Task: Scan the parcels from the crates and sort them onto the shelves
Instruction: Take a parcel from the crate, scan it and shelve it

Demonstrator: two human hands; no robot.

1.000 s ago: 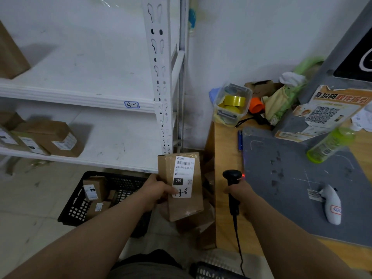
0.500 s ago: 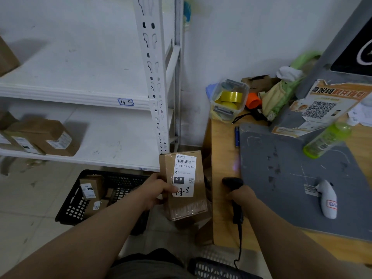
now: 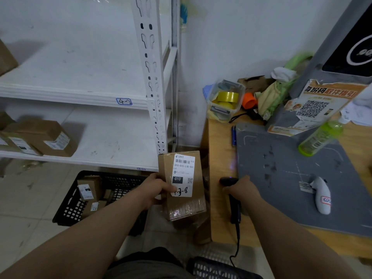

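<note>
Parcel was upright in the left hand, thumb on its label and fingers clamped round the side, between the black crate and the wooden desk. Right hand had its fingers curled tight round the scanner over the desk's edge.

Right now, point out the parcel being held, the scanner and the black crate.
parcel (image 3: 185, 207): head view, taped cardboard near its bottom edge.
scanner (image 3: 235, 208): head view, lower part of its handle.
black crate (image 3: 69, 210): head view, left lattice wall.
</note>
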